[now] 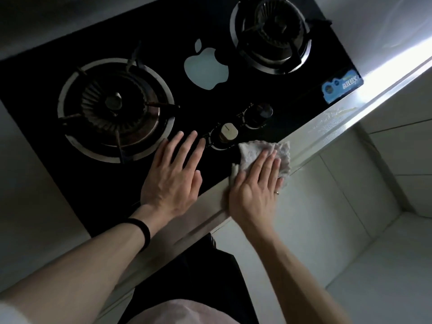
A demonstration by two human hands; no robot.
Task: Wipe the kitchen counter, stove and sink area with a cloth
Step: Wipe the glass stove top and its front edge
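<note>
At the front edge of the stove [175,38], just below the knobs, we have the cloth [261,149] pressed flat under our right hand [254,190]. The fingers are straight and close together, and the heel of the palm hangs over the counter lip [327,134]. Our left hand [173,174] lies spread on the black glass beside it, holding nothing. Its fingertips are near the cream knob [228,132] and close to the ring of the left burner [114,108].

The knob is the main worry. The cloth's far edge sits just beside it, so a forward stroke could catch the knob and turn it, opening the gas. The dark knob [263,113] further right runs the same risk if we sweep that way.

The lip is the second concern. Part of the cloth already lies at the edge, and a pull towards us with a flat, unhooked hand could drag it off and drop it.

Our bare left palm probably prints the glass we are cleaning, so that patch would need another pass. If it slides left, the burner's prongs could snag the cloth or our fingers. The light is dim, so we may miss streaks. The sink is not in view.
</note>
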